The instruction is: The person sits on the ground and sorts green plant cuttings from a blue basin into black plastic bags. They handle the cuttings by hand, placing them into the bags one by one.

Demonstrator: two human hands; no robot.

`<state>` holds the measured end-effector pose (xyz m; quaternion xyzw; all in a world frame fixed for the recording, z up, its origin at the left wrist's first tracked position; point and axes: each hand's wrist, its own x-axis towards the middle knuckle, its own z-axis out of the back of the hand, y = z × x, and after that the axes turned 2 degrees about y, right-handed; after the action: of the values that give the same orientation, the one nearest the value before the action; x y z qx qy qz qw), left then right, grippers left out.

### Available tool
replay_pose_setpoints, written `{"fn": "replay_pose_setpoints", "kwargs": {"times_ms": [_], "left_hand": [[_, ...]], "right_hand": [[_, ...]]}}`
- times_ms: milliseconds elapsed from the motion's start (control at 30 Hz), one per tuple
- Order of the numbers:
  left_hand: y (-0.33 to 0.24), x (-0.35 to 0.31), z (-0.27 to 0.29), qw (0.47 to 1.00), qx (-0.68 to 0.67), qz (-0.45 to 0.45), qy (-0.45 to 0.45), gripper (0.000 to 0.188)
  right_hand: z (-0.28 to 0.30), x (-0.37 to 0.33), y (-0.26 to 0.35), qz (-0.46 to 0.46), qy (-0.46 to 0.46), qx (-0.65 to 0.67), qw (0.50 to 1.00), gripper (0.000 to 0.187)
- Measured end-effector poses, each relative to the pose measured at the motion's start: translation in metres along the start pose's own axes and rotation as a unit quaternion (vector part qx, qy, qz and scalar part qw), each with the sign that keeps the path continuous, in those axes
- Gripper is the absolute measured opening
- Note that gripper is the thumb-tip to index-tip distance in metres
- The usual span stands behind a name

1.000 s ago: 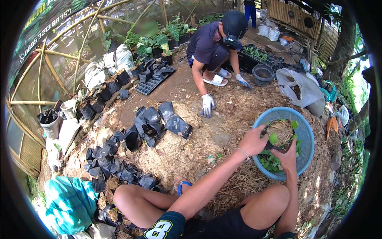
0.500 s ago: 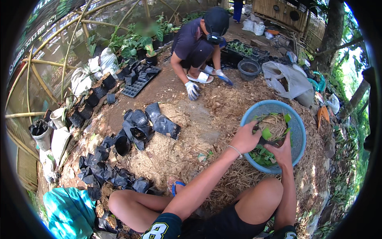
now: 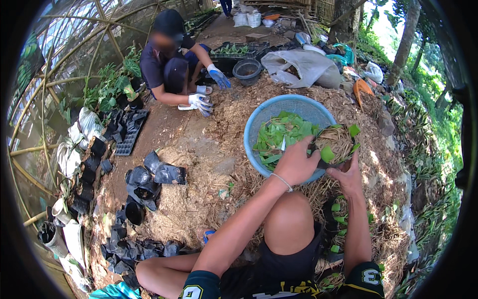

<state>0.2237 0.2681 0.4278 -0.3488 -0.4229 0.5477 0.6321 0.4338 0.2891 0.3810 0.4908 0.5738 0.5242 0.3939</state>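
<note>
While you held a straw-filled black polybag [image 3: 326, 164] at three o'clock in the view, your left hand [image 3: 298, 162] pinched its near-left side between thumb and fingers. Your right hand [image 3: 347, 174] gripped the near-right side, thumb and forefinger parted around it; the pose of its remaining fingers could not be told. Green leaf pieces [image 3: 354, 130] stuck out at the polybag's edge. It overlapped the four o'clock part of the rim of a blue basin [image 3: 252, 137]; whether the two touched could not be told. Cut leaves [image 3: 286, 130] lay inside the basin, at nine o'clock from the polybag. Beside your right forearm, at four o'clock, ran a row of leaf cuttings [image 3: 340, 219]. Loose black bags [image 3: 142, 187] lay at eight o'clock, and a black seedling tray [image 3: 132, 134] at nine. At eleven o'clock squatted a co-worker [image 3: 154, 67] in white-and-blue gloves [image 3: 200, 103], near a grey bucket [image 3: 247, 74] at twelve.
</note>
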Motion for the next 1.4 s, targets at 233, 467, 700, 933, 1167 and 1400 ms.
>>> {"fn": "replay_pose_setpoints", "kwargs": {"times_ms": [233,467,700,933,1167,1400], "left_hand": [[-0.038,0.010,-0.046,0.989,0.100,-0.006,0.107,0.058],[-0.073,0.013,-0.090,0.981,0.149,-0.070,0.100,0.052],[-0.073,-0.014,-0.151,0.976,-0.036,-0.023,0.212,0.052],[-0.064,-0.051,-0.204,0.969,-0.018,-0.052,0.242,0.058],[-0.067,-0.109,-0.234,0.953,-0.021,-0.023,0.301,0.052],[-0.035,-0.175,-0.255,0.919,0.013,0.014,0.394,0.059]], "right_hand": [[0.051,-0.039,0.012,0.016,-0.058,-0.001,0.998,0.109],[0.094,-0.068,0.027,0.031,-0.080,0.021,0.996,0.112],[0.155,-0.119,0.007,0.069,-0.101,0.023,0.992,0.135],[0.180,-0.188,-0.007,-0.004,-0.141,0.090,0.986,0.121],[0.201,-0.273,-0.035,-0.002,-0.119,0.273,0.955,0.102],[0.195,-0.340,-0.069,-0.113,-0.185,0.434,0.874,0.072]]}}
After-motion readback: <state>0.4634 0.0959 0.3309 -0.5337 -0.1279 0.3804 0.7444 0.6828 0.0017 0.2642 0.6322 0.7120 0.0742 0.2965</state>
